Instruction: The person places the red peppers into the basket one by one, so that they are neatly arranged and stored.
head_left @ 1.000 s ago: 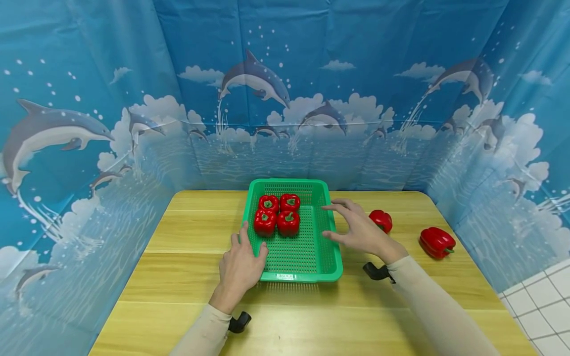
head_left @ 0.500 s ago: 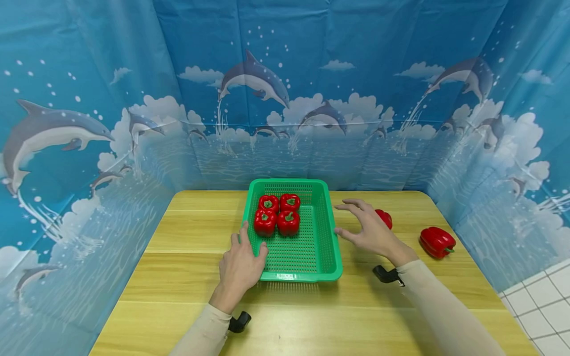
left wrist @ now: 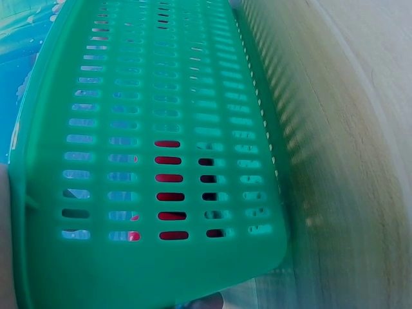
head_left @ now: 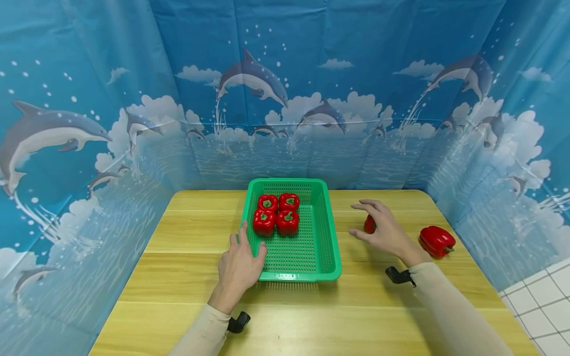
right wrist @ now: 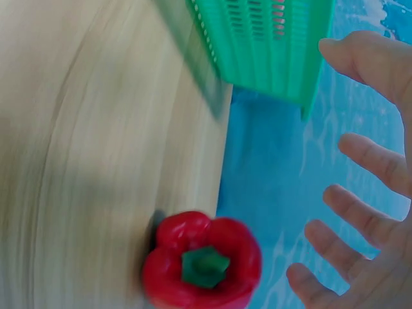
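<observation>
Several red bell peppers [head_left: 287,223] stand together, stems up, at the left side of a green perforated basket [head_left: 327,274]. My left hand [head_left: 240,269] rests at the basket's near left rim, its thumb over the inside. In the left wrist view no fingers wrap the outer basket wall [left wrist: 141,270]. Right of the basket, my right hand [head_left: 385,232] hovers with fingers spread and nothing held. Partly hidden behind it, a loose bell pepper [head_left: 369,225] sits on the table; the right wrist view shows this bell pepper [right wrist: 203,261] with its green stem, apart from the fingers.
Another red bell pepper [head_left: 437,242] lies on its side near the right edge of the wooden table [head_left: 178,277]. A blue dolphin-print curtain [head_left: 276,148] surrounds the table's back and sides. White tiles [head_left: 541,306] show at the lower right.
My right hand has moved right, from over the basket's right rim to beside the loose bell pepper, its fingers still spread. The left hand and basket stay in place.
</observation>
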Available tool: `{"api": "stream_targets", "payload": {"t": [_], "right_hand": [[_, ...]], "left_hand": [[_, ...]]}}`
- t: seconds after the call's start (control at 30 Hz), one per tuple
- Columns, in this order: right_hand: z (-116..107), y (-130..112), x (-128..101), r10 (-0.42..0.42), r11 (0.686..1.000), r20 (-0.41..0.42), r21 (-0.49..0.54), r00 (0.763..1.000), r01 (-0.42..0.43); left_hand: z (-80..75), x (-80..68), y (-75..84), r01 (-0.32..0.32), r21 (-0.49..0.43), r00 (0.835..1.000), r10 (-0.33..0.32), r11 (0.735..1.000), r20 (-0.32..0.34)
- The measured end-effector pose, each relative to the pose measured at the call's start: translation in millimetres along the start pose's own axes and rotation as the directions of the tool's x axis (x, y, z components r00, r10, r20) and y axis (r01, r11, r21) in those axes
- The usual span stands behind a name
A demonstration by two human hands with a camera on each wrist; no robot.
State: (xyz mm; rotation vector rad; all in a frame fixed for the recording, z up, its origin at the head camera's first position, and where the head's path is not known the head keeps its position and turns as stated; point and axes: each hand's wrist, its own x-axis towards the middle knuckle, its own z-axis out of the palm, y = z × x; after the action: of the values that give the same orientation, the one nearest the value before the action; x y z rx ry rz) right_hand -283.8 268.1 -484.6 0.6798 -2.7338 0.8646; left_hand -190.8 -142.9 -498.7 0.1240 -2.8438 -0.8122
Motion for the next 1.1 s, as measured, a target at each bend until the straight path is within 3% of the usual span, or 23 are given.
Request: {"api": "stream_targets", "payload": {"t": [0.2, 0.9, 1.1], "right_hand": [[-3.1, 16.9, -4.8, 0.046, 0.999, 0.017, -0.011, 0.999, -0.046], [2.1, 58.7, -13.2, 0.049, 0.994, -0.016, -0.092, 0.999, -0.05], [4.3, 65.3, -13.5, 0.09, 0.992, -0.002, -0.093, 0.996, -0.09]], "left_hand": [[0.3, 0.3, 0.1, 0.0, -0.001, 1.0, 0.0, 1.0, -0.004], [0.5, 0.6, -0.4, 0.004, -0.007, 1.0, -0.004, 1.0, 0.001], [1.4, 0.6, -0.2, 0.0, -0.013, 1.0, 0.0, 1.0, -0.005]]}}
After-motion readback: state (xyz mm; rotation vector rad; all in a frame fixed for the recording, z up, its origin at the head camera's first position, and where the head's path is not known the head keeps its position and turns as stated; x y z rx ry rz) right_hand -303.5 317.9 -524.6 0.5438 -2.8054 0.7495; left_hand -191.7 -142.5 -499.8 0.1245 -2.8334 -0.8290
